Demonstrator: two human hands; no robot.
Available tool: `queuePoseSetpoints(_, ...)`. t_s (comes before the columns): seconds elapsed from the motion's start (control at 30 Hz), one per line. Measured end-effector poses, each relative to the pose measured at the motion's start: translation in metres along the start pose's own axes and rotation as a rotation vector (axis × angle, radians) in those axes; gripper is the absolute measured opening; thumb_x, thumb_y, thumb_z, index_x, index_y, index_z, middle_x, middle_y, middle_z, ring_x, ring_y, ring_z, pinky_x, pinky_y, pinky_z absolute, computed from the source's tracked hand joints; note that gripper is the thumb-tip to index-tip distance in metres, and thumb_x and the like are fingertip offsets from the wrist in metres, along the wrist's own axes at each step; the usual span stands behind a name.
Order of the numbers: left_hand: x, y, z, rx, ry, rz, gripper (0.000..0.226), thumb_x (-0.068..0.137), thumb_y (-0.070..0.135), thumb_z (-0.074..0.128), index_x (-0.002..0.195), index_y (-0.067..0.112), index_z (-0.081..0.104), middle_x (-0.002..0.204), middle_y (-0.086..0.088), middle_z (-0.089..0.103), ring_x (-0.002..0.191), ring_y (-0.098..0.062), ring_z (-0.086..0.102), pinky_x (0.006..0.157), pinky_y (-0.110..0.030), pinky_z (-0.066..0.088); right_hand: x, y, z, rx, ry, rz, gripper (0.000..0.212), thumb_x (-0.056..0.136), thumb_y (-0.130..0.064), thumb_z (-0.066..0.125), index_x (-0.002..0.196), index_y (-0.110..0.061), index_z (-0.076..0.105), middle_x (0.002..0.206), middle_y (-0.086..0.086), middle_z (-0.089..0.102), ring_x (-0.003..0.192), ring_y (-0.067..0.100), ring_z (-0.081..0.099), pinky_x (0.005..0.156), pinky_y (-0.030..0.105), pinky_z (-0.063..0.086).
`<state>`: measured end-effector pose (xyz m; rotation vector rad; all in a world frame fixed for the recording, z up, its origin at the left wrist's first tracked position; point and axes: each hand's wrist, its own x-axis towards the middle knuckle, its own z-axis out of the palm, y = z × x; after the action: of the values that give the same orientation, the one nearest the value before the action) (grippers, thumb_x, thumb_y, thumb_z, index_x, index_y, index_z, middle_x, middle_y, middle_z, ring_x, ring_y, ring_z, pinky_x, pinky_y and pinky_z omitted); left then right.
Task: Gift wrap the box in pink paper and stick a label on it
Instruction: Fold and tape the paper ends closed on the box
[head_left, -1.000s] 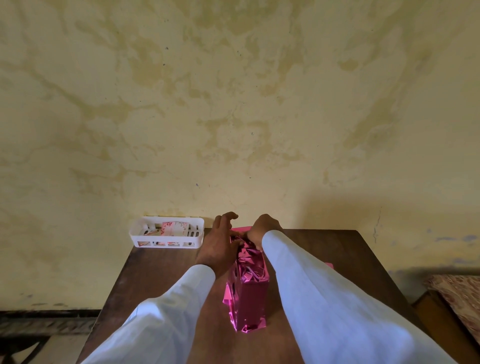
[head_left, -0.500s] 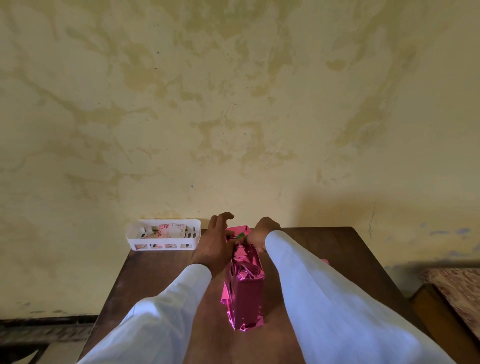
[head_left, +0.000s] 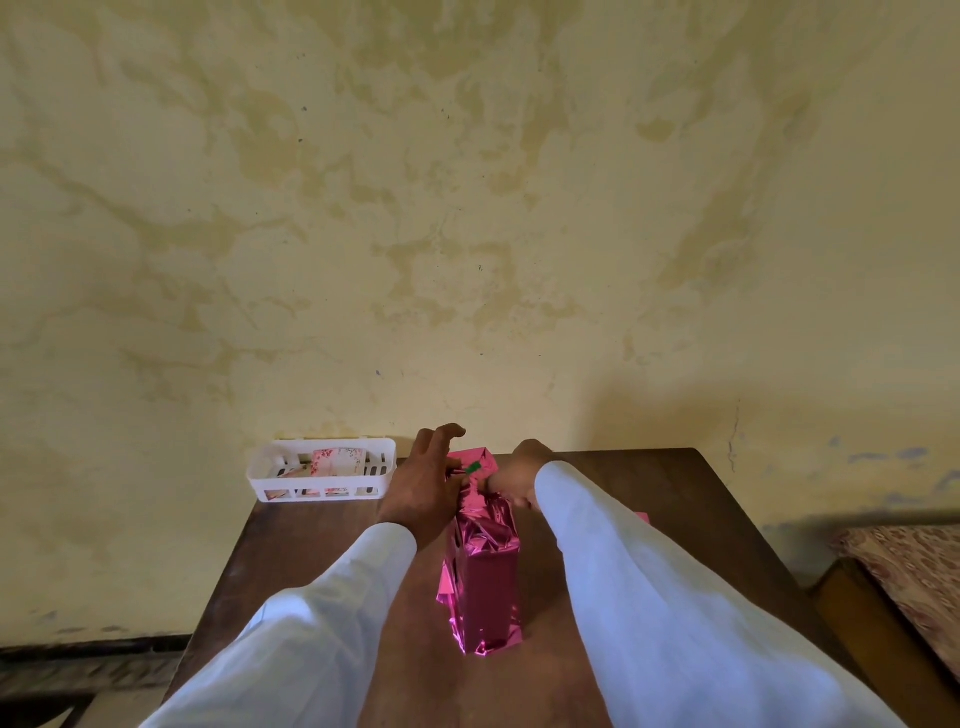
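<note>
soft dim daylight | wide-angle edge bending | foil glare | slight blur

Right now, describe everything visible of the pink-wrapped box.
The box lies lengthwise on the wooden table, between the sleeves, covered in shiny, crinkled metallic pink paper. Its near end looks folded closed; at the far end the paper is bunched and loose, where the left hand touches and the right hand seems to pinch it. A small green bit shows between them.
</note>
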<state>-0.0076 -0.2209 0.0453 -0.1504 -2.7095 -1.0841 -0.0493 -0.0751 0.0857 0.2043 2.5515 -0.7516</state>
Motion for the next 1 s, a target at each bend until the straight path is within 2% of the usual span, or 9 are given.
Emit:
queuePoseSetpoints(0.2, 0.0, -0.003, -0.002, 0.276, -0.076, 0.097, 0.032, 0.098, 0.019, 0.056, 0.128, 0.026, 0.067, 0.129, -0.002, 0.047, 0.108, -0.029, 0.06, 0.093, -0.033, 0.049, -0.013, 0.008, -0.004, 0.1, -0.03, -0.038, 0.028, 0.08, -0.027, 0.075, 0.068, -0.009, 0.057, 0.052, 0.004, 0.049, 0.045, 0.018, 0.042, 0.053, 0.027, 0.037)
queuePoseSetpoints(0.33, -0.001, -0.005, -0.005, 0.304, -0.098, 0.142, 0.024, 0.095, 0.019, 0.062, 0.115, 0.026, 0.073, 0.131, 0.003, 0.047, 0.11, -0.025, 0.058, 0.091, -0.029, 0.049, -0.026, 0.015, -0.007, 0.22, -0.049, -0.031, 0.029, 0.087, -0.029, 0.07, 0.069, -0.012, 0.055, 0.046, -0.001, 0.041, 0.035, 0.011, 0.032, 0.038, 0.018, 0.026)
queuePoseSetpoints(0.57, 0.0, -0.004, 0.001, 0.273, -0.058, 0.143, 0.025, 0.09, 0.009, 0.066, 0.109, 0.023, 0.075, 0.132, 0.005, 0.048, 0.111, -0.021, 0.058, 0.086, -0.022, 0.042, -0.039, 0.027, -0.011, 0.356, -0.106, 0.016, 0.034, 0.095, -0.03, 0.056, 0.065, -0.016, 0.047, 0.054, -0.004, 0.039, 0.045, 0.007, 0.03, 0.041, 0.016, 0.022)
queuePoseSetpoints(0.7, 0.005, -0.006, -0.002, 0.259, -0.056, 0.157, 0.02, 0.089, 0.006, 0.065, 0.098, 0.019, 0.078, 0.13, 0.004, 0.052, 0.105, -0.021, 0.06, 0.081, -0.021, 0.042, -0.048, 0.044, -0.002, 0.518, 0.031, -0.138, 0.021, 0.096, -0.036, 0.057, 0.091, -0.016, 0.055, 0.072, -0.002, 0.053, 0.059, 0.011, 0.048, 0.051, 0.019, 0.038)
queuePoseSetpoints(0.77, 0.011, -0.007, -0.006, 0.228, -0.058, 0.169, 0.025, 0.087, 0.0, 0.063, 0.091, 0.017, 0.08, 0.128, 0.003, 0.056, 0.104, -0.022, 0.059, 0.084, -0.026, 0.048, -0.057, 0.057, 0.01, 0.549, 0.187, -0.297, 0.034, 0.092, -0.049, 0.062, 0.11, -0.02, 0.055, 0.098, -0.005, 0.059, 0.084, 0.009, 0.057, 0.07, 0.021, 0.049)
queuePoseSetpoints(0.83, 0.017, -0.01, -0.007, 0.206, -0.037, 0.17, 0.031, 0.083, -0.006, 0.061, 0.084, 0.019, 0.079, 0.124, 0.0, 0.06, 0.107, -0.023, 0.057, 0.089, -0.037, 0.052, -0.068, 0.068, 0.025, 0.452, 0.261, -0.413, 0.072, 0.073, -0.073, 0.066, 0.13, -0.032, 0.046, 0.124, -0.013, 0.052, 0.109, 0.007, 0.053, 0.09, 0.029, 0.049)
queuePoseSetpoints(0.87, 0.021, -0.01, -0.008, 0.147, -0.024, 0.131, 0.036, 0.081, -0.009, 0.059, 0.081, 0.022, 0.077, 0.121, 0.0, 0.061, 0.108, -0.023, 0.057, 0.091, -0.04, 0.051, -0.071, 0.072, 0.035, 0.428, 0.265, -0.411, 0.089, 0.063, -0.081, 0.068, 0.135, -0.038, 0.039, 0.129, -0.016, 0.048, 0.115, 0.007, 0.051, 0.095, 0.034, 0.049)
queuePoseSetpoints(0.93, 0.031, -0.008, -0.01, -0.035, -0.015, 0.004, 0.044, 0.084, -0.011, 0.053, 0.084, 0.03, 0.069, 0.118, 0.004, 0.061, 0.113, -0.018, 0.055, 0.098, -0.036, 0.048, -0.076, 0.072, 0.061, 0.535, 0.212, -0.37, 0.089, 0.058, -0.073, 0.079, 0.132, -0.044, 0.038, 0.13, -0.013, 0.054, 0.111, 0.009, 0.058, 0.094, 0.036, 0.053)
queuePoseSetpoints(1.0, 0.04, -0.004, -0.011, -0.12, -0.1, -0.097, 0.038, 0.092, -0.002, 0.054, 0.107, 0.03, 0.068, 0.122, 0.009, 0.057, 0.118, -0.01, 0.05, 0.102, -0.028, 0.04, -0.08, 0.069, 0.087, 0.509, 0.278, -0.355, 0.091, 0.055, -0.074, 0.081, 0.128, -0.045, 0.035, 0.129, -0.01, 0.057, 0.112, 0.013, 0.062, 0.095, 0.033, 0.054)
